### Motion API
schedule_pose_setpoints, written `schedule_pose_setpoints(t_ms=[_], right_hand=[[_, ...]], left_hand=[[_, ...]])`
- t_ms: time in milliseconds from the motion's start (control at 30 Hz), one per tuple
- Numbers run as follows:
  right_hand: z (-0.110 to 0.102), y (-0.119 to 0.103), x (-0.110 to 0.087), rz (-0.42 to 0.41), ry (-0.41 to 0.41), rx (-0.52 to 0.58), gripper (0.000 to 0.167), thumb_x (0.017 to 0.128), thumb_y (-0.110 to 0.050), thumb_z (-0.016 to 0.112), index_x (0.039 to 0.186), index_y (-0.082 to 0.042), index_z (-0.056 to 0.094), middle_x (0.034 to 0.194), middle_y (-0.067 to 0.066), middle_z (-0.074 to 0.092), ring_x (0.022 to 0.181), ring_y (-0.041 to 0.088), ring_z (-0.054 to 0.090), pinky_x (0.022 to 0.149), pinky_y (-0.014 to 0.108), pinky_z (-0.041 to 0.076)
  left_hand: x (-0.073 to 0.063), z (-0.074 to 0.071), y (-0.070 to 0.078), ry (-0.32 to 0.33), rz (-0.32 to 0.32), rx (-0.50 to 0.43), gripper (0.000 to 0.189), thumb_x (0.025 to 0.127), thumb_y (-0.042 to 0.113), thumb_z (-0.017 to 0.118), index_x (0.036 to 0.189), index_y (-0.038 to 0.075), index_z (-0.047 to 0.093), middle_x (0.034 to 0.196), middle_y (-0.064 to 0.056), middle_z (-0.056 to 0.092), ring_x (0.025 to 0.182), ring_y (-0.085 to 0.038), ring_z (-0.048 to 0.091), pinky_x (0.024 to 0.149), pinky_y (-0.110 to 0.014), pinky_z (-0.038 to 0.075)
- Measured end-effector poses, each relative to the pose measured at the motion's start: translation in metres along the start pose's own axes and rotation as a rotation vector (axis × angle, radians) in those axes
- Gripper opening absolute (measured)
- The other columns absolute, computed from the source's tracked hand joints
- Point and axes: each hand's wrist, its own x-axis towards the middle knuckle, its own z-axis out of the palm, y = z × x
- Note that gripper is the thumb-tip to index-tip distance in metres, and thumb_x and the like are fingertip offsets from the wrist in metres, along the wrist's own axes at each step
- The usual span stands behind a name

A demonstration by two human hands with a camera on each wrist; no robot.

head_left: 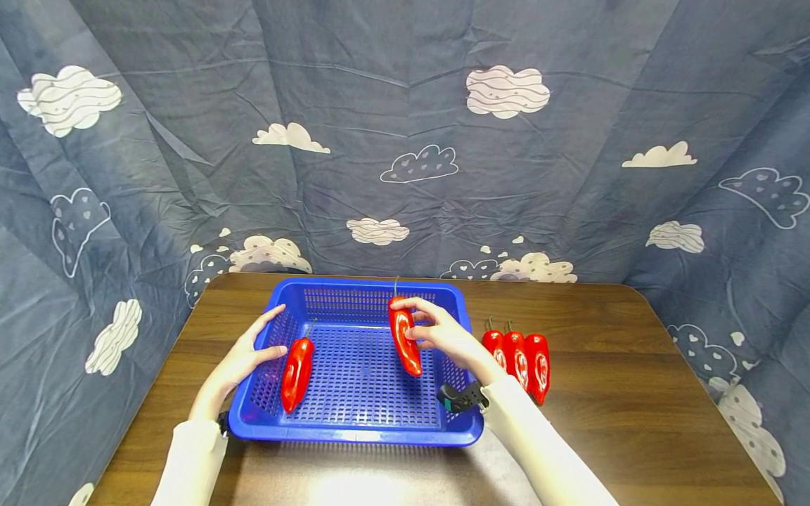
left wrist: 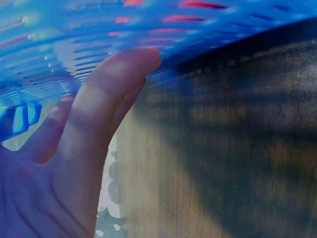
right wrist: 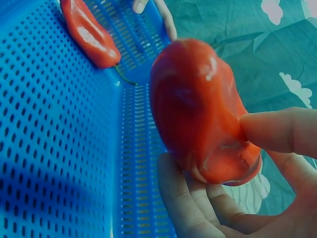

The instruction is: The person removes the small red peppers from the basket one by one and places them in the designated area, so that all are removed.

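Observation:
My right hand [head_left: 446, 330] pinches a long, glossy red pepper [head_left: 403, 335] between thumb and fingers over the right part of a blue plastic basket [head_left: 354, 433]. Its green stem points to the basket's far side, and in the right wrist view the held pepper [right wrist: 193, 109] shows its rounded end. A second red pepper [head_left: 297, 374] lies inside the basket along the left wall. My left hand [head_left: 243, 355] rests at the basket's left rim, thumb and fingers spread and fairly straight. In the left wrist view, the thumb [left wrist: 106, 94] lies against the slotted wall.
Three more red peppers [head_left: 517, 358] lie side by side on the wooden table [head_left: 601, 393], right of the basket and partly behind my right forearm. A dark curtain with white clouds [head_left: 380, 232] hangs behind the table and along both sides.

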Motion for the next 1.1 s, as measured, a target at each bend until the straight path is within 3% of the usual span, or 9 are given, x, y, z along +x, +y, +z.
schedule_pose_setpoints(t_ms=[233,1100], right_hand=[[-0.007,0.001,-0.006,-0.003,0.006,-0.007,0.046,0.087,0.006,0.053,0.132,0.0,0.049,0.109,0.019,0.053,0.092,0.023,0.057,0.075,0.043,0.054],[-0.034,-0.003,-0.024,0.019,0.063,-0.014,0.047,0.09,0.002,0.054,0.136,-0.003,0.047,0.114,0.021,0.053,0.096,0.026,0.059,0.08,0.046,0.052]], left_hand=[[0.001,0.0,-0.001,0.003,0.021,0.017,0.073,0.09,0.006,0.06,0.151,0.011,0.022,0.147,-0.031,0.025,0.129,-0.049,0.033,0.096,-0.05,0.038],[0.0,0.001,0.0,0.004,0.019,0.006,0.073,0.09,0.006,0.06,0.151,0.01,0.021,0.146,-0.031,0.026,0.128,-0.049,0.034,0.093,-0.044,0.042]])
